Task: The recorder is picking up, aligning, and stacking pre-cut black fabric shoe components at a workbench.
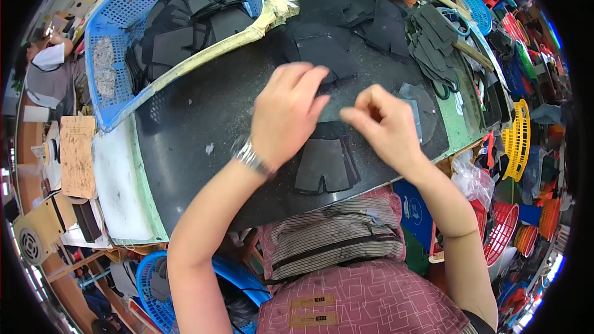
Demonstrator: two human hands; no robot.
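Hands: left hand (286, 114), right hand (382, 125) pinch black piece (334, 108); blue basket (108, 25) holds black pieces (185, 25).

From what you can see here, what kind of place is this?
Probably a small workshop for cut leather or fabric parts: stacks of black cut pieces on a dark worktable, and a blue basket holding more.

A blue plastic basket (117, 55) sits at the upper left of the dark worktable (198, 124), filled with black cut pieces (185, 25). A spread of similar black pieces (346, 18) covers the far end of the table, and a darker stack (433, 37) lies at the upper right, with what may be scissors (442, 89) just beside it. A yellow basket (520, 139) and a red basket (502, 230) stand to the right. Another blue basket (154, 291) sits below the table's near edge. A brown board (77, 154) rests at the left.
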